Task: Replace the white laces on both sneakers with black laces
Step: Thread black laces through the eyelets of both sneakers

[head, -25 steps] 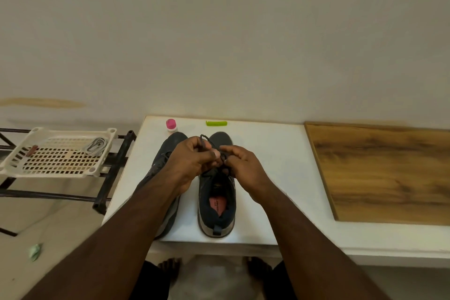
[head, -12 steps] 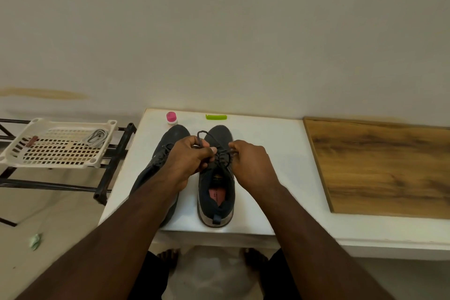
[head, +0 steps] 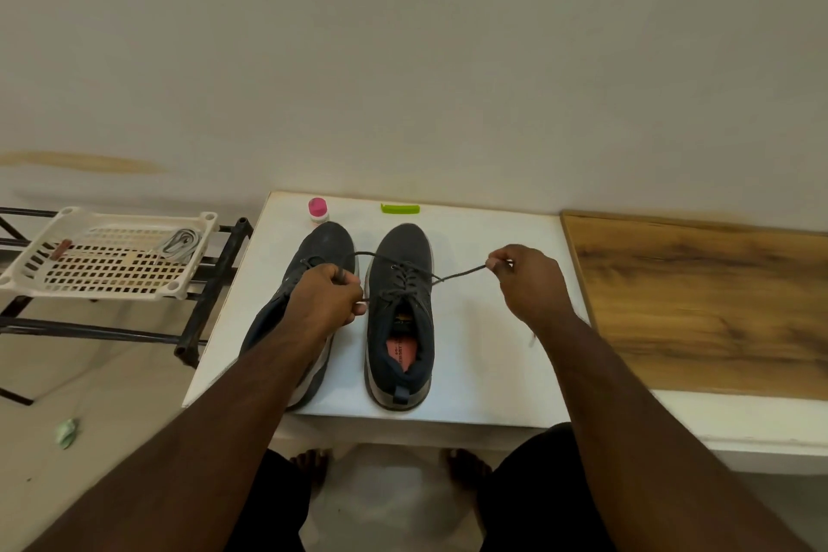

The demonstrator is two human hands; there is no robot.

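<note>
Two dark sneakers stand side by side on the white table (head: 484,350), toes toward the wall. The right sneaker (head: 401,318) is threaded with a black lace (head: 457,274) whose two ends stretch out sideways. My left hand (head: 329,298) grips one end over the left sneaker (head: 320,247), which my forearm partly hides. My right hand (head: 528,280) pinches the other end out to the right of the shoe. White laces (head: 179,242) lie in a cream basket (head: 27,273) on the left.
A pink-capped bottle (head: 318,211) and a green comb-like piece (head: 400,208) lie at the table's back edge. A wooden board (head: 699,305) covers the right side. A black metal rack (head: 210,296) carries the basket. My bare feet show under the table.
My hands were together over the right sneaker's tongue. They have moved apart, left hand to the left and right hand to the right, drawing the black lace ends out taut.
</note>
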